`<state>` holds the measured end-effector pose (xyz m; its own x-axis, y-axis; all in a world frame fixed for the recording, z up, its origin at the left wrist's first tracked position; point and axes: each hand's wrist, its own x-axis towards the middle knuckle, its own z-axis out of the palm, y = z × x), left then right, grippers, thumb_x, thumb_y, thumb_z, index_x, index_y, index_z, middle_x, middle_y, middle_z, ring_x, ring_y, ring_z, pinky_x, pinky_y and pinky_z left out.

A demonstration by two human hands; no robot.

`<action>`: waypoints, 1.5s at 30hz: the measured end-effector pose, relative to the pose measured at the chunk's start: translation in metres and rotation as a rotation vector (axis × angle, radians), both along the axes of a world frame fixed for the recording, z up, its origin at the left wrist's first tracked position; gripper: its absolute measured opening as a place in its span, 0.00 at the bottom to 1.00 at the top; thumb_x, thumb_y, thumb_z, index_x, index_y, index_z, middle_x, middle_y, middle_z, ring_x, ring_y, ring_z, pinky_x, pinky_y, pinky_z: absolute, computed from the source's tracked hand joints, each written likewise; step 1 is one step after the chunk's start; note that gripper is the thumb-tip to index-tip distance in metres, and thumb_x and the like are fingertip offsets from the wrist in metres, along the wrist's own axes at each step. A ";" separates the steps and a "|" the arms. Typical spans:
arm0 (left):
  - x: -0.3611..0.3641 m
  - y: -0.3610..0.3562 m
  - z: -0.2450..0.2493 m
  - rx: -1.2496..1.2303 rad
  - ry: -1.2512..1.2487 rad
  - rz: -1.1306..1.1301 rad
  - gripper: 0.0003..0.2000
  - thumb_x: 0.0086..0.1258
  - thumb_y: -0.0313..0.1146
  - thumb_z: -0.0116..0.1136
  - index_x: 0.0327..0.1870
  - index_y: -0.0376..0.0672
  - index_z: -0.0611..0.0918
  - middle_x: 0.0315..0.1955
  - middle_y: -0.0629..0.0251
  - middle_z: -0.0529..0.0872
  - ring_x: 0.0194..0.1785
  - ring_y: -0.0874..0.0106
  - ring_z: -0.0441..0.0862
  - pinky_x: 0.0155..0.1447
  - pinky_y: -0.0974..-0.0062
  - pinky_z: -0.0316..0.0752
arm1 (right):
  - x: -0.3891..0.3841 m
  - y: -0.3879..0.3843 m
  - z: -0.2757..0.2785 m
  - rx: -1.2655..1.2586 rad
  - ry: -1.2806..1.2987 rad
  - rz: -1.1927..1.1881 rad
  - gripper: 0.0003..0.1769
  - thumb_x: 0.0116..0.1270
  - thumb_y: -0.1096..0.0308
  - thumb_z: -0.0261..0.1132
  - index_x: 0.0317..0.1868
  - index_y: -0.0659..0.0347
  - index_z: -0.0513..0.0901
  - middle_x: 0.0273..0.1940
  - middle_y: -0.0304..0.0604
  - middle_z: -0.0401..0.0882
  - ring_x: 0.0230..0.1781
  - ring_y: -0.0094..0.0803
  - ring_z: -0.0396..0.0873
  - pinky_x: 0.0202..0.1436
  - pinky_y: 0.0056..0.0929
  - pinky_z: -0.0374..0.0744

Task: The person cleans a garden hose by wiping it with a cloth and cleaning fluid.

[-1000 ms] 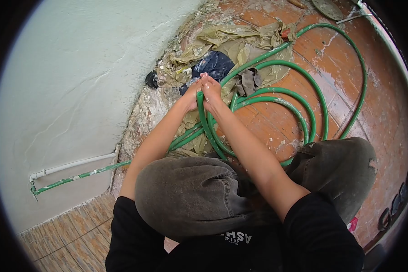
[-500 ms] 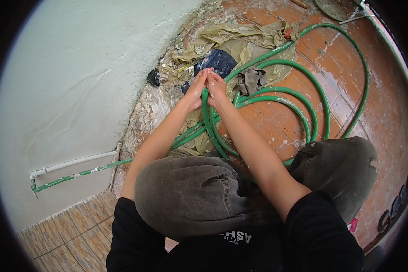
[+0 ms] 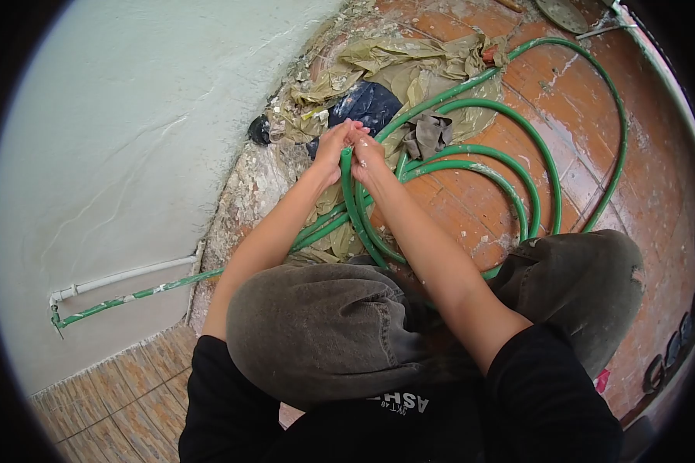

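1. Green hose (image 3: pixel 348 185) is standing end-up between the two hands, its open end pointing toward twelve o'clock.
2. Left hand (image 3: pixel 331 149) and right hand (image 3: pixel 368 157) are meeting around that end, fingers partly curled and touching; I cannot tell which hand is gripping the hose.
3. Judging by the pose, the step in hand is working the fingers together at the hose end; the next move is probably calling for steady support of that end.
4. Dark blue plastic (image 3: pixel 372 106) is lying just beyond, at twelve o'clock; grey cloth (image 3: pixel 428 137) is resting near three.
5. Tan sheeting (image 3: pixel 398 55) is spreading at one o'clock, while hose loops are curving over orange tiles (image 3: pixel 463 224) toward four.
6. White pipe (image 3: pixel 131 276) is running along the pale wall (image 3: pixel 131 139) at eight o'clock.
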<state>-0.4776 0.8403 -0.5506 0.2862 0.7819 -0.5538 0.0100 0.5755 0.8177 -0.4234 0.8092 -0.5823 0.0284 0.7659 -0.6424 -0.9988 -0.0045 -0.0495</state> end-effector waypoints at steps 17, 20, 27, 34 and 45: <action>-0.005 0.002 0.000 0.018 0.002 -0.028 0.13 0.66 0.35 0.42 0.43 0.33 0.73 0.40 0.52 0.78 0.43 0.68 0.76 0.49 0.72 0.73 | 0.002 0.001 0.005 0.022 0.033 0.013 0.05 0.62 0.72 0.56 0.36 0.64 0.74 0.31 0.38 0.75 0.28 0.22 0.73 0.31 0.19 0.75; -0.002 0.000 0.005 0.028 -0.001 0.009 0.11 0.65 0.32 0.44 0.40 0.33 0.74 0.38 0.53 0.79 0.40 0.69 0.77 0.46 0.74 0.74 | -0.001 0.003 0.002 0.053 0.025 0.014 0.05 0.62 0.72 0.55 0.36 0.64 0.74 0.32 0.39 0.75 0.29 0.23 0.74 0.32 0.20 0.75; 0.000 0.001 0.007 0.060 0.022 0.032 0.10 0.65 0.30 0.46 0.38 0.32 0.75 0.35 0.54 0.80 0.39 0.69 0.78 0.45 0.75 0.75 | -0.003 0.005 0.004 0.006 -0.040 0.005 0.07 0.62 0.73 0.56 0.39 0.66 0.75 0.33 0.40 0.76 0.31 0.25 0.74 0.35 0.22 0.76; -0.002 0.001 0.007 0.076 0.005 -0.004 0.09 0.65 0.30 0.46 0.38 0.32 0.75 0.36 0.54 0.80 0.39 0.70 0.78 0.46 0.76 0.74 | -0.004 0.007 -0.003 0.034 -0.041 0.014 0.05 0.61 0.72 0.57 0.37 0.64 0.75 0.31 0.38 0.76 0.29 0.23 0.74 0.32 0.20 0.75; -0.002 0.003 0.009 0.029 0.008 -0.040 0.10 0.65 0.31 0.45 0.40 0.33 0.75 0.36 0.56 0.80 0.37 0.71 0.78 0.43 0.77 0.74 | -0.003 0.003 0.006 0.021 0.011 -0.015 0.03 0.63 0.71 0.55 0.34 0.61 0.73 0.31 0.37 0.74 0.27 0.22 0.73 0.30 0.19 0.74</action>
<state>-0.4796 0.8435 -0.5414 0.3131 0.7856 -0.5337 0.0390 0.5508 0.8337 -0.4262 0.8124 -0.5762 0.0332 0.7785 -0.6268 -0.9992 0.0117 -0.0384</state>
